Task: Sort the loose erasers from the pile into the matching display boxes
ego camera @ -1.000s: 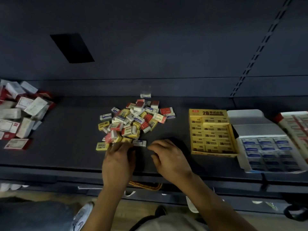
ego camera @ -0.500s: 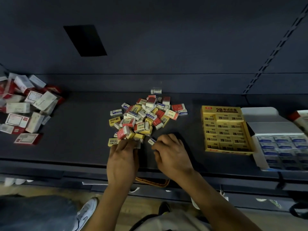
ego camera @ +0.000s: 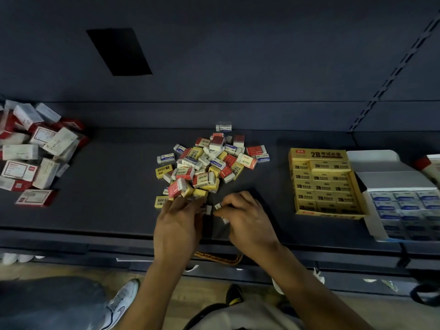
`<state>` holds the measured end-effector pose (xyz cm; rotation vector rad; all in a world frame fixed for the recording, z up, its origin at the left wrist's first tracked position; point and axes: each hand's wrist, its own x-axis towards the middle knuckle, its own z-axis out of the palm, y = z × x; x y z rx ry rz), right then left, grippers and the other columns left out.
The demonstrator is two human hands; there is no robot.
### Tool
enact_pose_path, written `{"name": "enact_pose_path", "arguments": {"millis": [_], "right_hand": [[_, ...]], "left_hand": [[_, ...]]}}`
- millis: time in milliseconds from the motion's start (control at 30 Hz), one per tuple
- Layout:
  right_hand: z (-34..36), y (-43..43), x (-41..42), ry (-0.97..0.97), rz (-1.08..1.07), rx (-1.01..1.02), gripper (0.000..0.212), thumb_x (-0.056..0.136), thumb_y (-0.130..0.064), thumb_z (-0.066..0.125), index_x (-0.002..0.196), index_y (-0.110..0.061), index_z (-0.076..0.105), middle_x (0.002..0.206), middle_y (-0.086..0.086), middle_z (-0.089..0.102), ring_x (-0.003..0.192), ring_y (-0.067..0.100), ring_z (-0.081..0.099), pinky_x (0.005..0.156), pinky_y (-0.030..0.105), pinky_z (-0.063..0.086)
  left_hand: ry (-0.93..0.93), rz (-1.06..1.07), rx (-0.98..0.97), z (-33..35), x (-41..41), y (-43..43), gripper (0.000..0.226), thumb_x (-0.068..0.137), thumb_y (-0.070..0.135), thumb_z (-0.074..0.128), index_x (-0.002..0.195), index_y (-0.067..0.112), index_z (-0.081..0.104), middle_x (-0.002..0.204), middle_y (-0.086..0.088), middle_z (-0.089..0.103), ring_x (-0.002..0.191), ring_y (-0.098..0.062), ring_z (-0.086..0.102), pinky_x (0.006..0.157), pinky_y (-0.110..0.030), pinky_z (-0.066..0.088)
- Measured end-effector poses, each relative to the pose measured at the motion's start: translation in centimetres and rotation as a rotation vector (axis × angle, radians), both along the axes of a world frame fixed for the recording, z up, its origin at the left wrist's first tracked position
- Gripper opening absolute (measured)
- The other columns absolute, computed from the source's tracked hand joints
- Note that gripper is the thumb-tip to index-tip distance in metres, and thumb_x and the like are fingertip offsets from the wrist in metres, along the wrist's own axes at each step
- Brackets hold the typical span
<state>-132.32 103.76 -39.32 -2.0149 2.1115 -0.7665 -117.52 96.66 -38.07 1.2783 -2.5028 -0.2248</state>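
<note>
A pile of loose erasers (ego camera: 209, 166) in yellow, red and blue-white sleeves lies mid-shelf. My left hand (ego camera: 178, 225) rests at the pile's near edge, fingers on the nearest erasers; a small white eraser (ego camera: 208, 209) shows beside its thumb. My right hand (ego camera: 245, 220) sits just right of it, fingers curled round small white erasers (ego camera: 218, 206) at its fingertips. The yellow 2B display box (ego camera: 325, 184) stands to the right, filled with yellow erasers. Beside it is the white display box (ego camera: 402, 198) holding blue-white erasers.
A heap of red and white stapler boxes (ego camera: 35, 151) lies at the shelf's left end. Another red-white box (ego camera: 428, 167) shows at the far right edge. The dark shelf (ego camera: 114, 186) has a back wall behind and a front lip. A shoe (ego camera: 121, 303) is on the floor below.
The view has shifted left, so the boxes sit further right in frame. Both hands stayed at the pile's near edge; small white erasers now show at my right fingertips.
</note>
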Motion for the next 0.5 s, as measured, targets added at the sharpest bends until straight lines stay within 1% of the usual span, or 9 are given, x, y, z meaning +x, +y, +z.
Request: {"name": "enact_pose_path", "arguments": {"millis": [100, 200, 300, 400, 500], "right_hand": [[-0.12, -0.09, -0.32, 0.003, -0.052, -0.002, 0.040, 0.056, 0.003, 0.070, 0.091, -0.015, 0.073, 0.086, 0.002, 0.057, 0.082, 0.028, 0.055, 0.064, 0.038, 0.053], [-0.40, 0.08, -0.61, 0.007, -0.113, 0.002, 0.035, 0.062, -0.001, 0.072, 0.094, -0.015, 0.072, 0.087, 0.004, 0.057, 0.083, 0.028, 0.055, 0.063, 0.038, 0.054], [-0.47, 0.25, -0.77, 0.012, -0.133, 0.004, 0.029, 0.065, -0.005, 0.072, 0.092, -0.015, 0.072, 0.087, 0.004, 0.055, 0.084, 0.028, 0.054, 0.064, 0.038, 0.053], [-0.36, 0.42, -0.83, 0.012, -0.154, 0.007, 0.023, 0.067, -0.010, 0.073, 0.089, -0.016, 0.071, 0.089, 0.004, 0.054, 0.086, 0.027, 0.053, 0.065, 0.038, 0.054], [-0.40, 0.58, -0.81, 0.005, -0.158, 0.009, 0.022, 0.067, -0.010, 0.074, 0.088, -0.016, 0.071, 0.090, 0.004, 0.055, 0.086, 0.027, 0.053, 0.066, 0.038, 0.054]], "left_hand": [[-0.005, -0.016, 0.031, -0.05, 0.17, 0.06, 0.039, 0.070, 0.008, 0.074, 0.107, 0.020, 0.071, 0.100, -0.008, 0.064, 0.082, -0.033, 0.062, 0.066, -0.040, 0.055], [-0.010, -0.045, 0.046, -0.12, 0.14, 0.24, 0.042, 0.068, 0.006, 0.075, 0.108, 0.021, 0.070, 0.103, -0.008, 0.062, 0.077, -0.031, 0.064, 0.066, -0.042, 0.056], [-0.011, -0.059, 0.043, 0.07, -0.07, 0.42, 0.042, 0.067, 0.005, 0.076, 0.106, 0.020, 0.071, 0.100, -0.009, 0.062, 0.074, -0.032, 0.065, 0.064, -0.043, 0.056], [-0.035, -0.059, 0.024, -0.04, -0.21, 0.47, 0.044, 0.065, 0.005, 0.079, 0.106, 0.019, 0.071, 0.101, -0.009, 0.063, 0.077, -0.032, 0.065, 0.065, -0.044, 0.057], [-0.009, -0.079, 0.005, -0.37, -0.20, 0.56, 0.038, 0.070, 0.007, 0.076, 0.106, 0.018, 0.071, 0.104, -0.008, 0.064, 0.086, -0.031, 0.065, 0.069, -0.042, 0.057]]}}
